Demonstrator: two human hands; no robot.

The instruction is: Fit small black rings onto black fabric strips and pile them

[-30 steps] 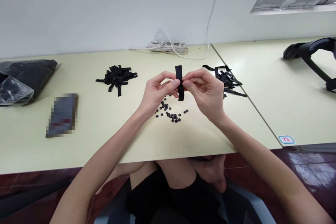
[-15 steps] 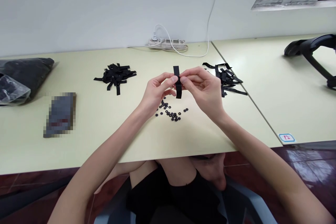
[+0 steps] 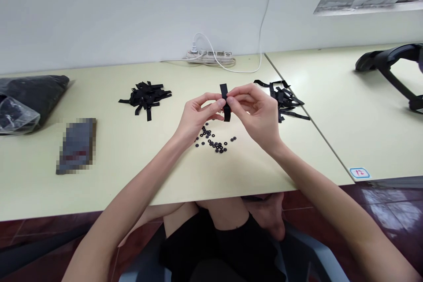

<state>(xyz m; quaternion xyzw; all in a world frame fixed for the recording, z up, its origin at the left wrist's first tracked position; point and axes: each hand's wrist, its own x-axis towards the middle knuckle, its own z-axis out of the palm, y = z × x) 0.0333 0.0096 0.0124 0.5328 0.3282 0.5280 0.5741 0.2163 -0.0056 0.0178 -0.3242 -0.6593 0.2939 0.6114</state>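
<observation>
So left hand (image 3: 194, 116) and right hand (image 3: 259, 112) are both pinching a black strip (image 3: 224, 91), little black discs (image 3: 219, 146) scattered below

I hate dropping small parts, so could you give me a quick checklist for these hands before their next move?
1. Left grip on the strip: ok, pinching it near the middle.
2. Right grip at the strip: ok, pinched against its middle.
3. Strip's ends uncovered: ok, one shows above the grips, one below.
4. Disc held in the pinch: cannot tell, too small and hidden.
5. Loose discs gathered: not ok, scattered over the table.
6. Piles apart: ok, left pile and right pile lie well separated.
</observation>
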